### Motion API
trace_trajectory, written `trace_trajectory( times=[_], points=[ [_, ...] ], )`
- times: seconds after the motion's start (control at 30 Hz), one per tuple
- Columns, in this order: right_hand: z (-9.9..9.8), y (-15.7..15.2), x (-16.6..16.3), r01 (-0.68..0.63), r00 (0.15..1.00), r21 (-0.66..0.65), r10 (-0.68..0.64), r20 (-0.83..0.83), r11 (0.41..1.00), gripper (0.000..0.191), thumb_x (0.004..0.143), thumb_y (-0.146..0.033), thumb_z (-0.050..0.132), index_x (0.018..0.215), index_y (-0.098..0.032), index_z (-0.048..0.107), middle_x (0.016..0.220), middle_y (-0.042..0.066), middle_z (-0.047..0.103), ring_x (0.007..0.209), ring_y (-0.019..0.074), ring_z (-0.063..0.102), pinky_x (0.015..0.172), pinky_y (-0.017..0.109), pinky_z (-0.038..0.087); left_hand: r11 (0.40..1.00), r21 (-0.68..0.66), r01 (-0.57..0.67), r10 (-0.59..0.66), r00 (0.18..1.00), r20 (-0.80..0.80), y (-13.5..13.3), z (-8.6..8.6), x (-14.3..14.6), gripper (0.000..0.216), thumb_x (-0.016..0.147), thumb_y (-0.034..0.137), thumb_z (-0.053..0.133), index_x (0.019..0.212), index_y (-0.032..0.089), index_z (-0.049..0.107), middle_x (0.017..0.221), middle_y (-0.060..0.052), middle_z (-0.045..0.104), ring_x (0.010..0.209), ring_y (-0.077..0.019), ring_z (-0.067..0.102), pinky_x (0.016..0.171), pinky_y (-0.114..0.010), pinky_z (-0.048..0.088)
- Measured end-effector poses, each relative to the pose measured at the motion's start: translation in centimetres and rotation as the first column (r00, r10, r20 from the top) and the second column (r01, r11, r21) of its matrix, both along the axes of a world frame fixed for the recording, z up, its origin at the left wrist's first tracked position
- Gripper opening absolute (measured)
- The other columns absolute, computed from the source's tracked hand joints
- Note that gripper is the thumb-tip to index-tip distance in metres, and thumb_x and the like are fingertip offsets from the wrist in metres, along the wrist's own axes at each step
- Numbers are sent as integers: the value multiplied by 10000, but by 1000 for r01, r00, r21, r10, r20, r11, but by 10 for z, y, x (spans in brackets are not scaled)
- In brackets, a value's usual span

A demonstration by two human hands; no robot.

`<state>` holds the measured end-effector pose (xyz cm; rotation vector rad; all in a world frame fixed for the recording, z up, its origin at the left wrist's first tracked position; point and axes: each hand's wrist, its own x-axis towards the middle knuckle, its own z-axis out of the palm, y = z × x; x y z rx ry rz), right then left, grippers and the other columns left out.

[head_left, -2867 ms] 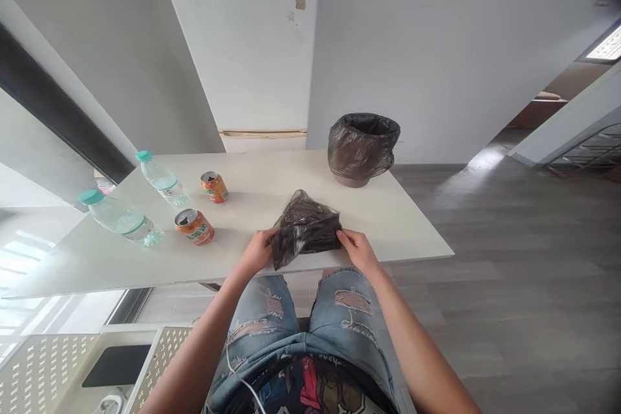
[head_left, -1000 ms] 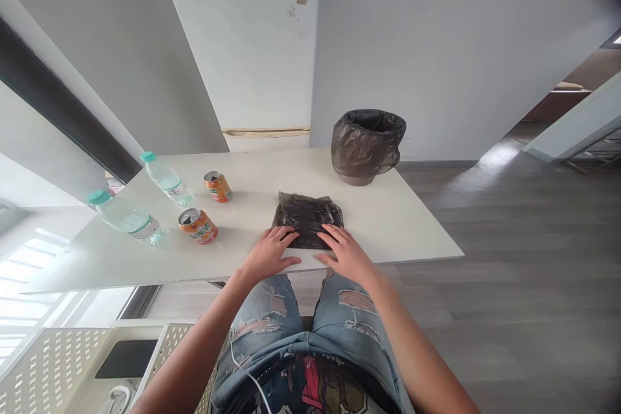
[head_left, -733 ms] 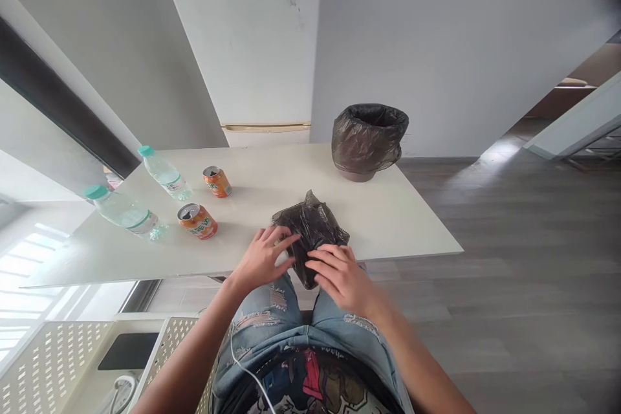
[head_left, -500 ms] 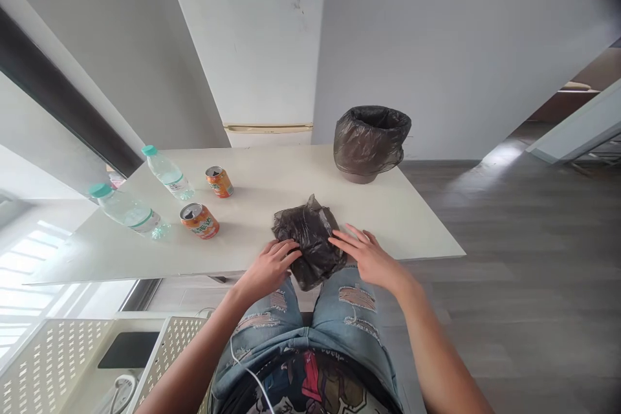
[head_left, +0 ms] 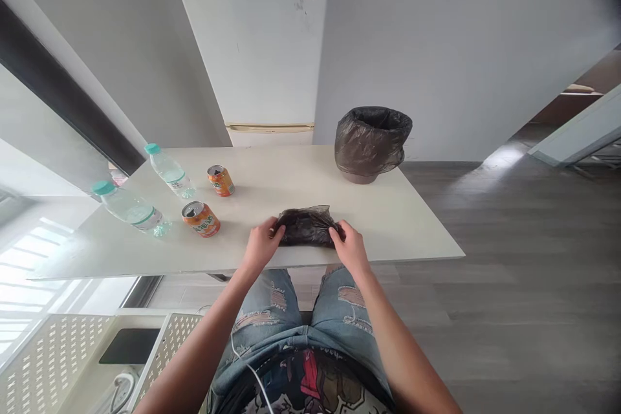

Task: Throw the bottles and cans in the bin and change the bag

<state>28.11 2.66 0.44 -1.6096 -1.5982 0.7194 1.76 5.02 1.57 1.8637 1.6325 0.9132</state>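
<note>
A black plastic bag (head_left: 306,228), folded into a narrow strip, lies at the near edge of the white table in front of me. My left hand (head_left: 264,242) pinches its left end between thumb and fingers. At the right end, my right hand (head_left: 350,246) grips the bag in the same way, thumb on top. Behind it on the right stands a small bin (head_left: 359,178) lined with another black bag (head_left: 371,145), whose mouth gapes upward. The fingers beneath the folded bag are partly hidden.
On the table's (head_left: 276,174) left stand two orange cans, a nearer can (head_left: 201,220) and a farther can (head_left: 221,181). Beside them lean two clear bottles with green caps, a nearer bottle (head_left: 130,210) and a farther bottle (head_left: 169,171). A white perforated basket (head_left: 58,356) is at lower left.
The bag, earlier spread and hanging over the table edge, is now folded into a strip on the tabletop. Both hands have moved forward and closed on its ends.
</note>
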Motion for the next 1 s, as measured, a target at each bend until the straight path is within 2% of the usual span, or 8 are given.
trace_trajectory(
  times=[0.1, 0.2, 0.27, 0.33, 0.43, 0.5, 0.63, 1.0],
  points=[
    [1, 18, -10, 111, 992, -54, -108, 57, 992, 291, 1025, -468, 521, 1147, -217, 603, 781, 45, 654, 611, 225, 606, 548, 303, 448, 980, 156, -126, 143, 984, -104, 12, -5, 14, 227, 961, 272, 632, 1179, 217, 666, 1097, -98, 729, 968, -261, 724, 872, -379, 576],
    [1, 21, -19, 164, 965, 97, -180, 190, 982, 321, 996, -316, 510, 1281, -185, 580, 1035, 142, 681, 816, 274, 676, 643, 347, 527, 923, 362, -131, 218, 953, -211, 11, -6, 26, 392, 999, 271, 588, 1378, 174, 611, 1345, -207, 643, 1253, -350, 636, 1067, -519, 536],
    [3, 19, -24, 149, 938, 311, -234, 255, 939, 390, 993, -227, 459, 1357, -157, 578, 1239, 208, 635, 1067, 324, 665, 829, 427, 575, 903, 429, 41, 98, 950, -297, 9, -5, 31, 423, 1057, 274, 489, 1462, 193, 581, 1513, -201, 572, 1423, -345, 540, 1191, -541, 455],
    [7, 17, -29, -4, 924, 434, -162, 345, 901, 442, 1014, -168, 385, 1399, -158, 601, 1386, 216, 595, 1267, 335, 602, 1030, 489, 537, 884, 386, 265, -89, 905, -417, 12, -6, 32, 473, 1093, 291, 408, 1546, 235, 532, 1661, -144, 474, 1568, -323, 407, 1283, -542, 358],
    [10, 24, -36, -348, 827, 321, 127, 548, 881, 498, 1075, -205, 320, 1484, -182, 604, 1610, 146, 511, 1514, 318, 442, 1245, 532, 390, 890, 204, 407, -246, 808, -536, 22, -17, 31, 563, 1111, 371, 367, 1646, 205, 426, 1738, -127, 381, 1643, -343, 281, 1319, -566, 292],
    [7, 32, -39, -445, 738, 165, 256, 624, 880, 537, 1119, -317, 295, 1589, -193, 523, 1716, 96, 407, 1611, 319, 312, 1308, 581, 295, 910, 115, 398, -271, 782, -561, 29, -27, 28, 605, 1114, 407, 352, 1667, 165, 396, 1742, -141, 369, 1642, -363, 278, 1315, -570, 295],
    [-4, 43, -41, -407, 694, 27, 289, 659, 913, 606, 1147, -457, 221, 1690, -242, 382, 1779, 41, 274, 1653, 292, 240, 1341, 598, 212, 935, 83, 346, -239, 783, -574, 34, -41, 24, 656, 1120, 477, 309, 1674, 137, 390, 1743, -153, 358, 1642, -363, 277, 1320, -559, 284],
    [-7, 41, -41, -377, 689, -19, 294, 663, 926, 611, 1139, -377, 182, 1710, -230, 341, 1782, 11, 241, 1664, 254, 218, 1362, 567, 181, 937, 88, 339, -224, 774, -592, 32, -39, 25, 701, 1124, 537, 241, 1674, 132, 399, 1753, -139, 337, 1645, -352, 274, 1327, -543, 280]
  ],
)
